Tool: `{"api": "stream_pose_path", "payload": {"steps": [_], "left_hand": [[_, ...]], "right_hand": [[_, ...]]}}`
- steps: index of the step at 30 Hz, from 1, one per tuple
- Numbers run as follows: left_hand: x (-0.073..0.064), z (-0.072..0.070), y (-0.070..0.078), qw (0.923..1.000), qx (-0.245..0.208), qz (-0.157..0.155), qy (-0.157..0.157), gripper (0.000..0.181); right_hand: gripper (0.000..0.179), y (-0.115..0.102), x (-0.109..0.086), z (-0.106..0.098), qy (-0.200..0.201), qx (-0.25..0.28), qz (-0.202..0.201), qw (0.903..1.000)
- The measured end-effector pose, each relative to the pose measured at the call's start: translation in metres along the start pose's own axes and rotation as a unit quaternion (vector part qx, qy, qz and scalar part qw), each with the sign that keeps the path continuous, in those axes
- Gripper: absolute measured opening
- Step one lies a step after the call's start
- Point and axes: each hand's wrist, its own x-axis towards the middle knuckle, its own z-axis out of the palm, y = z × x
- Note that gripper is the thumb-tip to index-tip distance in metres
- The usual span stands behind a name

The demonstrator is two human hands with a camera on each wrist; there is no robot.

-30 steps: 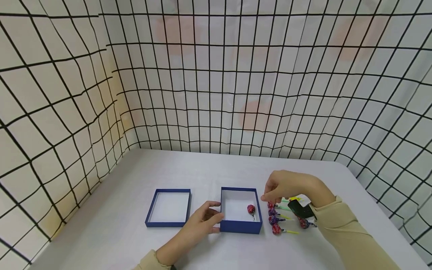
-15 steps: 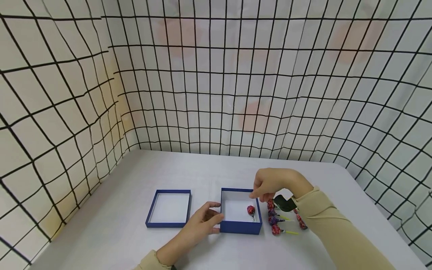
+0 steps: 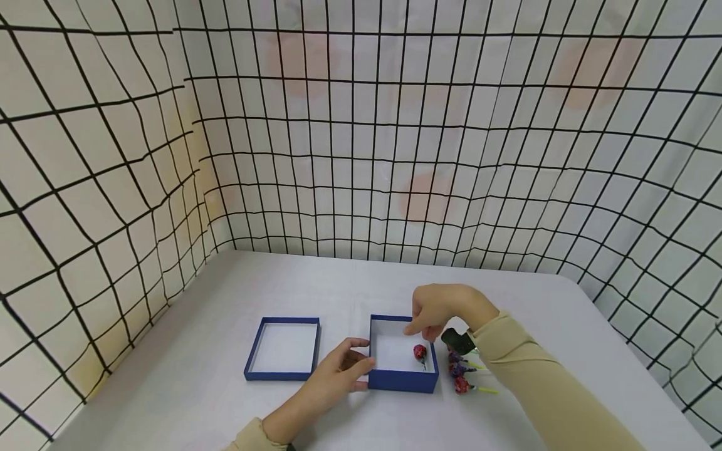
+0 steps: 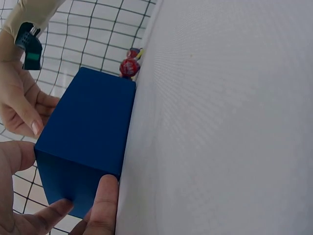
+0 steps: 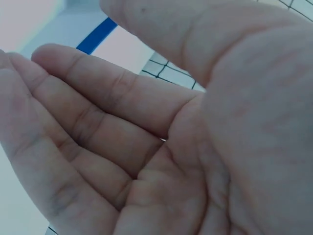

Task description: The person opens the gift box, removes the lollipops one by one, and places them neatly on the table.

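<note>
A blue box [image 3: 402, 380] with a white inside stands upright on the table. One red-wrapped lollipop [image 3: 420, 352] lies in its right part. My left hand [image 3: 336, 371] rests at the box's left side. In the left wrist view, its thumb is at the top corner and its fingertips touch the side wall. My right hand [image 3: 437, 308] hangs over the box's right rear part, fingers pointing down, above and behind the lollipop. The right wrist view shows the palm with loosely bent fingers [image 5: 112, 88], the thumb apart, and nothing between them.
Left of the box lies a shallow blue-edged lid [image 3: 284, 377], white side up. Several wrapped lollipops [image 3: 462, 384] lie right of the box, partly hidden by the right forearm. A black net [image 3: 350, 156] stands around the back and sides of the white table [image 3: 192, 351].
My right hand has moved left from above the loose lollipops to over the box. My left hand, the box and the lollipop inside have stayed in place.
</note>
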Motion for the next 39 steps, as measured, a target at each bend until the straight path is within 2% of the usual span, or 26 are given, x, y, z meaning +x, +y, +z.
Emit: {"api": "stream_pose_path", "payload": {"steps": [12, 20, 28, 39], "left_hand": [[0.001, -0.001, 0.000, 0.9999, -0.008, 0.003, -0.006, 0.053], [-0.001, -0.001, 0.001, 0.9999, -0.009, 0.002, -0.008, 0.053], [-0.001, -0.003, 0.000, 0.9999, -0.008, 0.000, -0.007, 0.053], [0.000, -0.002, -0.003, 0.9999, -0.012, 0.007, -0.007, 0.053]], "right_hand": [[0.031, -0.018, 0.019, 0.021, 0.021, -0.028, 0.049, 0.9982], [0.034, -0.022, 0.021, 0.029, 0.025, -0.045, 0.052, 0.9973], [0.031, -0.021, 0.021, 0.029, 0.017, -0.028, 0.029, 0.9990], [0.027, -0.019, 0.022, 0.033, 0.023, 0.016, -0.034, 0.9990]]}}
